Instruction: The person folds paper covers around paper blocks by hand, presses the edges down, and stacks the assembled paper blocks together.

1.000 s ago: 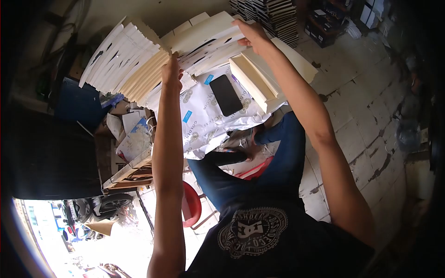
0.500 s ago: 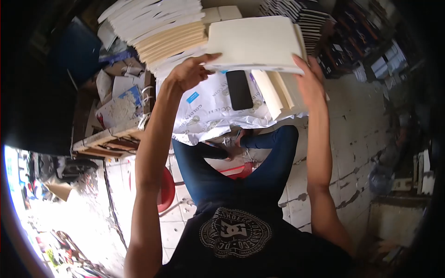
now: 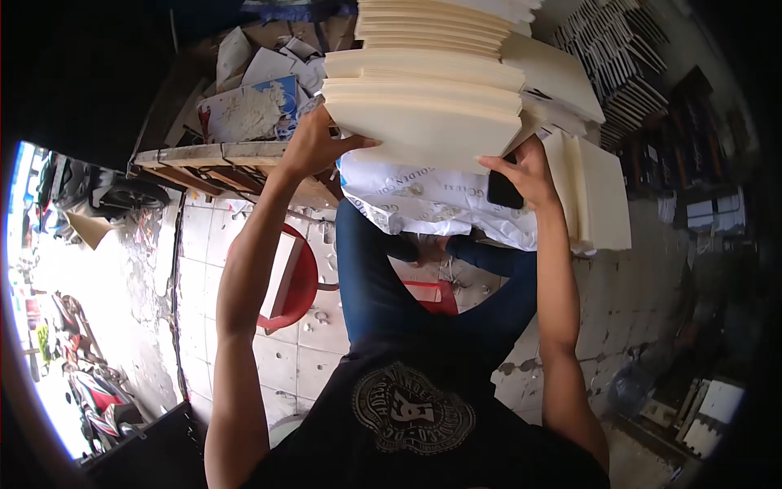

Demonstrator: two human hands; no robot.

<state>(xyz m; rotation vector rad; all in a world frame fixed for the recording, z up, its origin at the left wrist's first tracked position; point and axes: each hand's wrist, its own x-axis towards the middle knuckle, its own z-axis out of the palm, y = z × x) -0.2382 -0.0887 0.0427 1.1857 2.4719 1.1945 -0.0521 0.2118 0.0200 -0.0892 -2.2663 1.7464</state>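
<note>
My left hand (image 3: 318, 145) grips the left edge of a cream block of paper sheets (image 3: 423, 134), thumb on top and fingers hidden beneath. On its right edge my right hand (image 3: 528, 173) closes, thumb on the near corner. The block lies against the near side of a tall pile of similar cream paper blocks (image 3: 423, 61). Below it spreads crinkled white printed wrapping paper (image 3: 415, 196). A black phone (image 3: 505, 192) rests on that paper, partly covered by my right hand. More cream paper blocks (image 3: 599, 196) lie just right of my right hand.
To the left, a wooden crate (image 3: 220, 153) holds paper scraps. A red stool (image 3: 303, 281) with a pale block on it stands on the tiled floor. Dark-and-white stacks (image 3: 611, 49) rise at the back right. Parked motorbikes (image 3: 102, 403) show at far left.
My view has turned to the right. Both hands have carried the paper block from above the wrapping paper over to the pile, where it now lies against the other blocks.
</note>
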